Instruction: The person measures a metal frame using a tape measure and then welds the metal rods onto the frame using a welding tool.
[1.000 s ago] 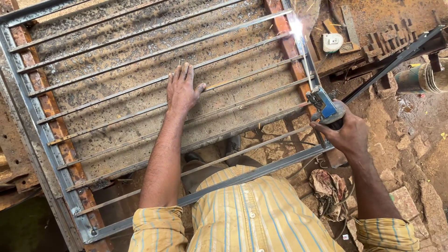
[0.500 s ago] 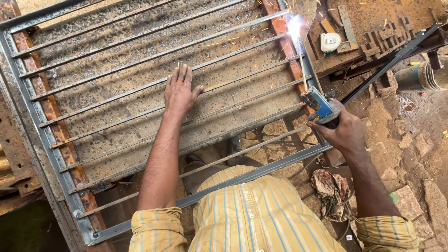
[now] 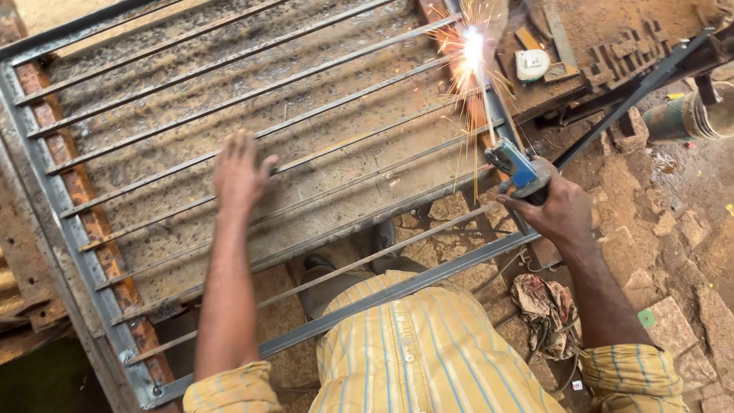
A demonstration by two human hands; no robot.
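Blue plastic and grey metal fill my right hand [image 3: 562, 210], which is wrapped tight around the welding holder [image 3: 518, 168] at the right of the frame, just above the middle. From the holder a thin rod [image 3: 484, 115] runs up toward the top of the frame, and its tip burns white at the arc [image 3: 472, 40], throwing orange sparks over the right-hand end of the steel grille [image 3: 252, 138]. My left hand [image 3: 238, 170] lies left of centre, fingers spread wide and flat, the palm pressing down on the bars and gripping nothing. The grille stretches from the upper left of the frame down to the lower middle, its thin round bars running slantwise between grey frame rails, with rusty flat strips beneath them at the left and upper right. Under it is a rough, spattered bench top. A small white tape measure [image 3: 532, 64] sits to the right of the arc. At lower right, a crumpled rag [image 3: 547, 304] lies on broken stone paving beside my yellow striped sleeve [image 3: 631, 376].
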